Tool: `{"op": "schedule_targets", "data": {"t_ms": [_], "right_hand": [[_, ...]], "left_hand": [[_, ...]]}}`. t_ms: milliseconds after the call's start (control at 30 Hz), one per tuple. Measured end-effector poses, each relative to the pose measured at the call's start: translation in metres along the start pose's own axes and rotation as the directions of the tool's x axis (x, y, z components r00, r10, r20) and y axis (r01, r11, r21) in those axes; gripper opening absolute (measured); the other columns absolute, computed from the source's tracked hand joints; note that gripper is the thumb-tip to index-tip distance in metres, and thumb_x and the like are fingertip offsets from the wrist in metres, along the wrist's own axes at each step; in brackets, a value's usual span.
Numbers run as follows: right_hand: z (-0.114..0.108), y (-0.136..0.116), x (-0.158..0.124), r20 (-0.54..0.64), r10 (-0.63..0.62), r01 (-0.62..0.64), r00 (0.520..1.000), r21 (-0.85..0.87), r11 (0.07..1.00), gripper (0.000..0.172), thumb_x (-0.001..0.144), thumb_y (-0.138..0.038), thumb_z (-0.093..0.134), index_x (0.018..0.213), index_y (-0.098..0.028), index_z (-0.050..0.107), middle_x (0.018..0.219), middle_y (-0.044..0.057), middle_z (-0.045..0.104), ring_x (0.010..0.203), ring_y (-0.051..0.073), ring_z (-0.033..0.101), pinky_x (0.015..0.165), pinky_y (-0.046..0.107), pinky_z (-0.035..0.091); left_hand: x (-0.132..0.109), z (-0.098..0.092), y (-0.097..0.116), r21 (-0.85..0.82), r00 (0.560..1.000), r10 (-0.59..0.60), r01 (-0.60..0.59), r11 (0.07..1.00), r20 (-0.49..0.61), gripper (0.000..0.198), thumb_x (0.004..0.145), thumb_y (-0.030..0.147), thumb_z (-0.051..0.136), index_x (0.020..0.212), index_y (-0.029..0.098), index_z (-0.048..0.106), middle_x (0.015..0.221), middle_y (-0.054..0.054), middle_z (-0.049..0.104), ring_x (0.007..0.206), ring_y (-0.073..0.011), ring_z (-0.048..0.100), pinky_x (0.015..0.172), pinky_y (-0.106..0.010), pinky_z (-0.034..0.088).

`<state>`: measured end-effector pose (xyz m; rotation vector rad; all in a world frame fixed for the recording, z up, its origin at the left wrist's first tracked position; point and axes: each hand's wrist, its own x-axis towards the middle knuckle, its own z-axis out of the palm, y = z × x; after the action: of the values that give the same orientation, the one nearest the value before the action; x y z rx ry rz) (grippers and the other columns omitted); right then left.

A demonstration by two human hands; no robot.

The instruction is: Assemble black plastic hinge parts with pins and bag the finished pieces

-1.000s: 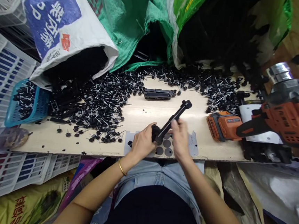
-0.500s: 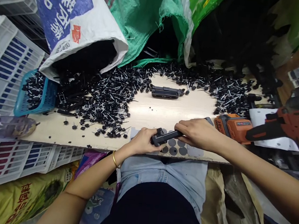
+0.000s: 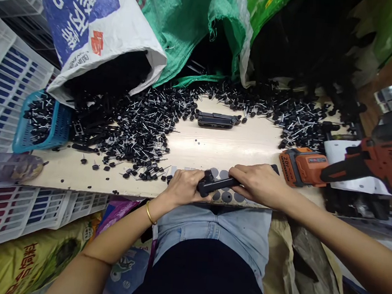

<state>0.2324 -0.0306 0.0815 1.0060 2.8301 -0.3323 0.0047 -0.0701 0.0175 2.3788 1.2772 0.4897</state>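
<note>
Between my two hands is a black plastic bracket-like part (image 3: 218, 184), held low over the near edge of the bench. My left hand (image 3: 186, 186) is closed on its left end, where a small block sticks up. The fingers of my right hand (image 3: 254, 182) pinch its other end, and the far tip shows past the hand. Beneath it on the bench lies a grey sheet with dark round pads (image 3: 226, 197), partly covered by my hands. A similar black assembly (image 3: 218, 120) rests farther back on the bench.
Black-headed screws (image 3: 138, 133) lie heaped along the left and back. A blue basket (image 3: 60, 128) stands left, below a white sack (image 3: 131, 27). A green sack (image 3: 172, 21) is behind. At right lies an orange cordless drill (image 3: 380, 163). A clear bottle (image 3: 15, 168) sits at left.
The right hand has moved slightly down along the black part, and the part lies a little flatter. Both hands keep their hold. The whole view has shifted slightly.
</note>
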Motion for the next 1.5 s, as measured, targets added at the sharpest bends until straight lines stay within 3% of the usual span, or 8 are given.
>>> {"op": "schedule_targets", "data": {"t_ms": [500, 700, 800, 967, 1100, 1233, 1367, 1500], "right_hand": [[0.006, -0.025, -0.008, 0.087, -0.111, 0.118, 0.990, -0.084, 0.989, 0.011, 0.091, -0.027, 0.051, 0.088, -0.017, 0.050, 0.070, 0.002, 0.063, 0.046, 0.011, 0.050, 0.047, 0.029, 0.009], [0.034, -0.025, -0.009, -0.093, 0.050, -0.056, 0.994, -0.064, 0.996, 0.016, 0.086, -0.034, 0.057, 0.083, -0.019, 0.052, 0.069, 0.000, 0.063, 0.049, 0.011, 0.050, 0.046, 0.027, 0.010], [0.054, -0.018, -0.011, -0.247, -0.109, 0.087, 0.963, -0.096, 0.992, 0.018, 0.091, -0.029, 0.051, 0.076, -0.019, 0.051, 0.063, -0.001, 0.058, 0.049, 0.010, 0.044, 0.048, 0.027, 0.016], [0.029, 0.005, -0.005, -0.334, -0.383, 0.334, 0.861, -0.196, 0.922, 0.019, 0.092, -0.013, 0.041, 0.079, -0.021, 0.053, 0.073, 0.000, 0.059, 0.066, 0.012, 0.050, 0.065, 0.027, 0.035], [0.014, 0.010, -0.006, -0.540, 0.064, 0.092, 0.839, 0.258, 0.962, 0.025, 0.087, -0.027, 0.048, 0.110, -0.019, 0.054, 0.117, 0.013, 0.056, 0.109, 0.024, 0.051, 0.090, 0.042, 0.041], [0.036, -0.009, 0.002, -0.194, 0.727, -0.119, 0.658, 0.927, 0.355, 0.038, 0.085, -0.047, 0.052, 0.111, -0.020, 0.055, 0.110, 0.011, 0.058, 0.099, 0.022, 0.056, 0.078, 0.037, 0.049], [0.059, -0.033, 0.018, 0.232, 0.644, -0.035, 0.729, 0.952, -0.303, 0.041, 0.078, -0.058, 0.057, 0.082, -0.017, 0.057, 0.065, -0.001, 0.051, 0.056, 0.011, 0.048, 0.052, 0.025, 0.040], [0.061, -0.045, 0.020, 0.199, 0.605, 0.146, 0.771, 0.869, -0.472, 0.033, 0.076, -0.050, 0.061, 0.073, -0.017, 0.052, 0.058, -0.005, 0.044, 0.050, 0.008, 0.043, 0.048, 0.023, 0.033]], "left_hand": [[-0.012, -0.022, 0.000, 0.030, 0.982, 0.134, -0.139, 0.990, 0.131, 0.037, 0.081, 0.053, 0.054, 0.072, 0.017, 0.053, 0.063, -0.002, 0.063, 0.054, -0.0139, 0.059, 0.045, -0.023, 0.027], [-0.009, -0.026, 0.004, 0.065, 0.969, -0.053, 0.039, 0.997, 0.242, 0.036, 0.077, 0.051, 0.061, 0.077, 0.015, 0.057, 0.072, -0.005, 0.065, 0.061, -0.0185, 0.060, 0.049, -0.024, 0.030], [-0.013, -0.023, 0.002, -0.171, 0.920, -0.071, 0.147, 0.974, 0.384, 0.027, 0.077, 0.042, 0.064, 0.080, 0.016, 0.058, 0.072, -0.003, 0.063, 0.065, -0.0175, 0.059, 0.053, -0.024, 0.035], [-0.016, -0.017, 0.007, -0.768, 0.810, 0.170, 0.433, 0.472, 0.561, 0.038, 0.079, 0.046, 0.065, 0.100, 0.016, 0.059, 0.094, -0.004, 0.064, 0.086, -0.0167, 0.059, 0.073, -0.026, 0.045], [-0.017, -0.001, 0.020, -0.819, 0.834, -0.024, 0.545, 0.180, 0.551, 0.044, 0.075, 0.052, 0.068, 0.095, 0.014, 0.058, 0.084, -0.004, 0.061, 0.077, -0.0153, 0.057, 0.072, -0.028, 0.046], [-0.016, 0.013, 0.036, -0.889, 0.895, -0.200, 0.431, 0.153, 0.400, 0.046, 0.076, 0.047, 0.071, 0.108, 0.017, 0.056, 0.101, -0.006, 0.061, 0.101, -0.0190, 0.054, 0.089, -0.030, 0.043], [-0.019, 0.024, 0.047, -0.825, 0.810, -0.161, 0.542, -0.164, 0.564, 0.049, 0.073, 0.052, 0.072, 0.103, 0.016, 0.056, 0.090, -0.004, 0.061, 0.079, -0.0135, 0.057, 0.075, -0.027, 0.045], [-0.025, 0.032, 0.052, -0.720, 0.768, -0.060, 0.565, -0.403, 0.637, 0.053, 0.066, 0.051, 0.078, 0.097, 0.015, 0.055, 0.080, -0.001, 0.060, 0.061, -0.0087, 0.055, 0.060, -0.022, 0.041]]}}
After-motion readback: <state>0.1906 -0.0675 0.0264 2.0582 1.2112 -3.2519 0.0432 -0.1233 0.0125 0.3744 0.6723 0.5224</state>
